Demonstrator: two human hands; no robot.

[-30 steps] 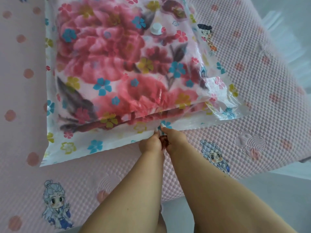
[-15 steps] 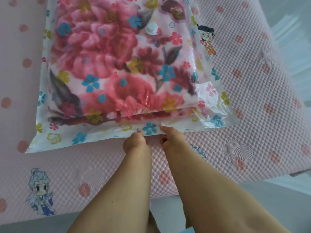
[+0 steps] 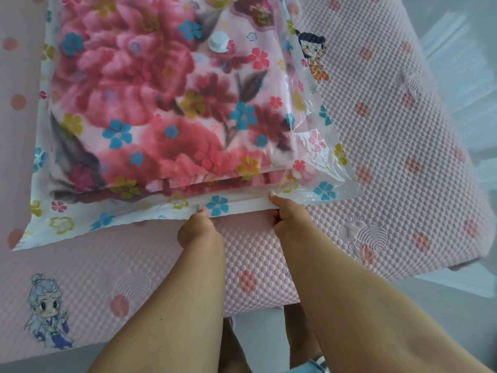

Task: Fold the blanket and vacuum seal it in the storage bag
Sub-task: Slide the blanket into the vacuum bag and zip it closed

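Both hands pinch the near white zip strip point(image 3: 242, 204) of the storage bag point(image 3: 326, 157): the left hand point(image 3: 200, 228) with curled fingers at the strip's middle, the right hand point(image 3: 289, 218) a little apart to the right, thumb on top. The bag is clear, glossy, crinkled plastic printed with small flowers, with a round white valve point(image 3: 218, 43) on top. Inside lies the folded blanket point(image 3: 139, 84), plush, with big red blooms. All rests on a pink dimpled mattress pad point(image 3: 403, 184) with cartoon figures.
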